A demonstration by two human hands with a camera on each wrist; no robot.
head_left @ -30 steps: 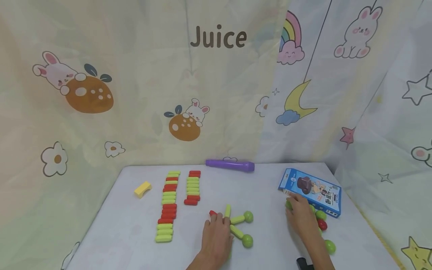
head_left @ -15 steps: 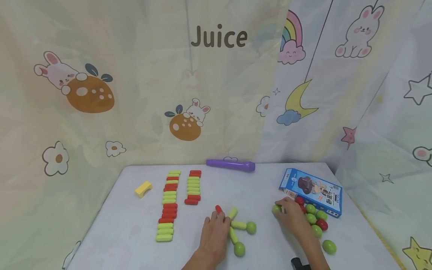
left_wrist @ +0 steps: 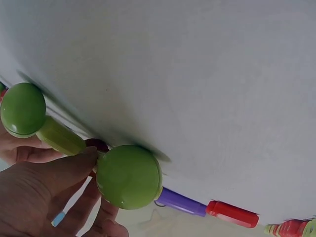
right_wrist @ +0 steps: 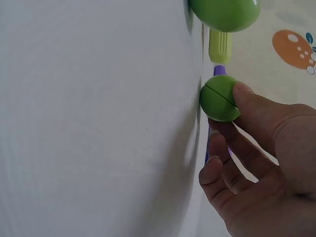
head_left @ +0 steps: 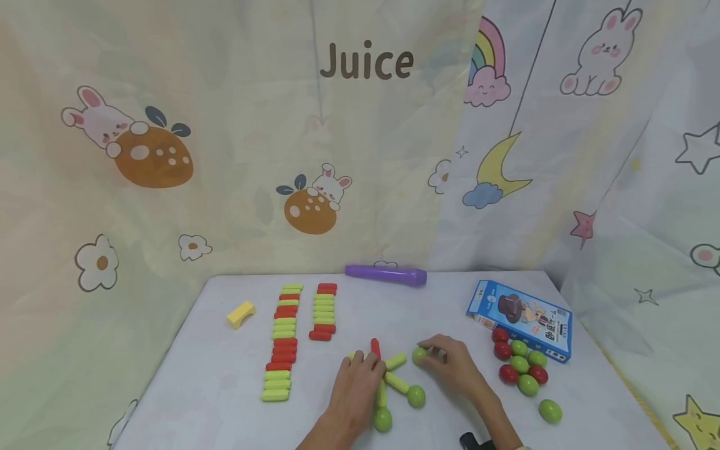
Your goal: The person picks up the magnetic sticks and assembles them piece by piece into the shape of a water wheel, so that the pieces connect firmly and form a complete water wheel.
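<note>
My left hand (head_left: 351, 394) grips the middle of a spoked toy of short rods, its hub mostly hidden by my fingers. A red rod (head_left: 375, 348) points away from me. Two yellow-green rods (head_left: 397, 382) (head_left: 382, 395) end in green balls (head_left: 416, 396) (head_left: 383, 419); another yellow-green rod (head_left: 396, 360) has a bare tip. In the left wrist view, my thumb presses in behind the nearer green ball (left_wrist: 129, 177). My right hand (head_left: 455, 369) pinches a loose green ball (right_wrist: 219, 98) between thumb and fingers, a grooved seam showing, close to that bare tip.
Red and yellow-green rods lie in a long row (head_left: 284, 344) and a shorter row (head_left: 324, 309) at left, beside a yellow arch block (head_left: 240, 314). A purple stick (head_left: 385, 275) lies at the back. Right are a blue box (head_left: 525, 319), several red and green balls (head_left: 519, 364) and a separate green ball (head_left: 550, 411).
My right hand has carried a green ball leftward from the pile by the box to the spoked toy. Under my left hand, the toy has turned clockwise.
</note>
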